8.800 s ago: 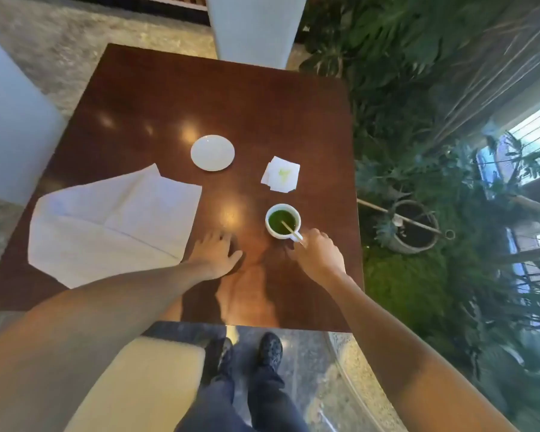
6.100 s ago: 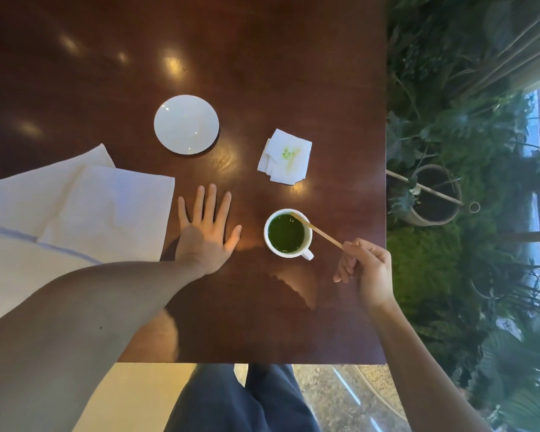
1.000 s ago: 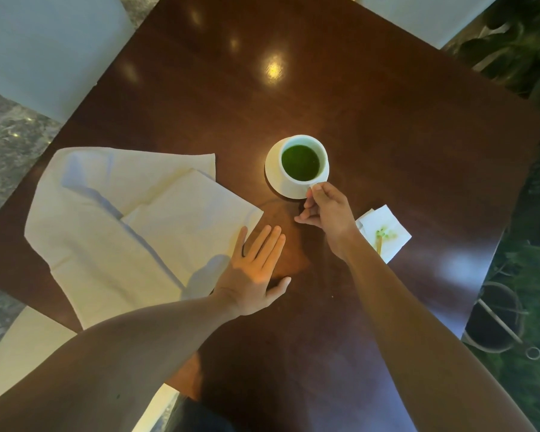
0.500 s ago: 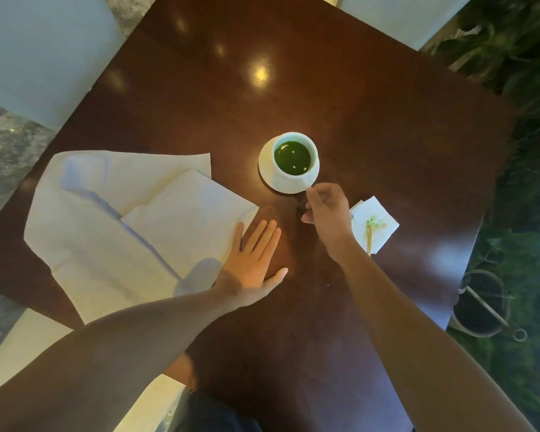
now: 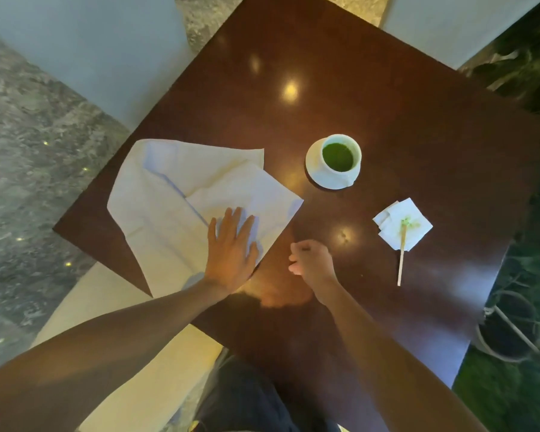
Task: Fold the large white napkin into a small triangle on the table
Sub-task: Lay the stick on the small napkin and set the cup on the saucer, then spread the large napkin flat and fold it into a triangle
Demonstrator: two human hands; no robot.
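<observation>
The large white napkin [image 5: 181, 201] lies loosely folded on the left part of the dark wooden table [image 5: 402, 126], with one flap turned over the rest and its near corner reaching the table's edge. My left hand [image 5: 231, 251] rests flat on the napkin's near right part, fingers spread. My right hand [image 5: 309, 260] hovers over the bare wood just right of the napkin, fingers curled into a loose fist with nothing in them.
A white cup of green drink on a saucer [image 5: 335, 163] stands beyond my right hand. Further right lies a small stained napkin [image 5: 402, 227] with a wooden stirrer [image 5: 401, 260] on it. White chairs [image 5: 85, 48] flank the table; plants [image 5: 512, 385] stand at right.
My left hand has slid left from the bare wood onto the napkin. My right hand has let go of the cup and drawn back towards me.
</observation>
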